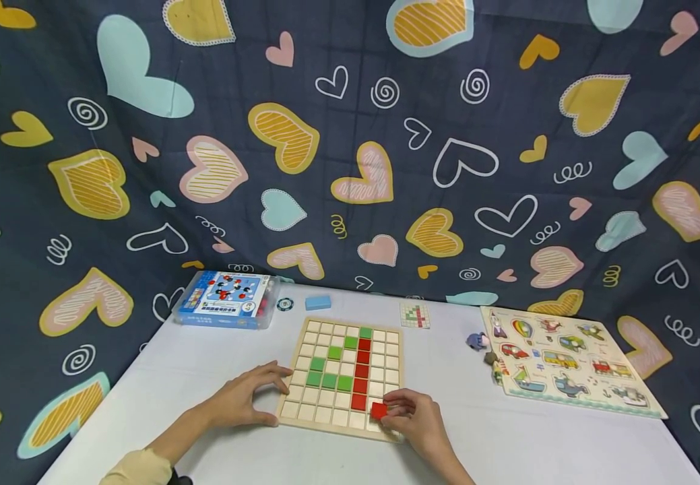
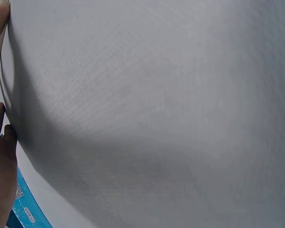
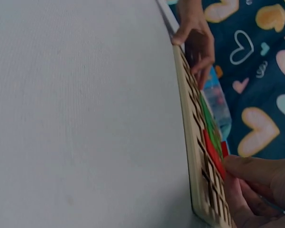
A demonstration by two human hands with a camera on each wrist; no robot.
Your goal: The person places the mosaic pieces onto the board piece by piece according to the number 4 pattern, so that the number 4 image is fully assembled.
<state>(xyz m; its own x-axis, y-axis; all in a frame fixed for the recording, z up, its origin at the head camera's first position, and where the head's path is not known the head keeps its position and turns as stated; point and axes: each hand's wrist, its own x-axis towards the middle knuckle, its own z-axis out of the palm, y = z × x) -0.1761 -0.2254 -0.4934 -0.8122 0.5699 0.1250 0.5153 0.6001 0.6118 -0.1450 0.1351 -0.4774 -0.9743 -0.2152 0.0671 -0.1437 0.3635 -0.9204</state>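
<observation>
A wooden grid board (image 1: 307, 426) lies on the table, with cream, green and red square tiles in its cells. Several green tiles (image 1: 328, 380) form an angled outline, and a column of red tiles (image 1: 360, 370) runs beside it. My right hand (image 1: 419, 421) pinches a red tile (image 1: 378, 411) between thumb and fingers, over the board's lower right part. That tile appears tilted above the cells in the right wrist view. My left hand (image 1: 243, 397) rests along the board's left edge, thumb near the front corner and fingers farther up, loosely spread.
Behind the board are a small patterned card (image 1: 415, 315), a blue block (image 1: 318, 302), a round chip (image 1: 285, 304) and a plastic case (image 1: 228, 300). To the right lie a picture puzzle board (image 1: 568, 364) and a small purple figure (image 1: 477, 341). A heart-patterned curtain (image 1: 337, 135) hangs behind.
</observation>
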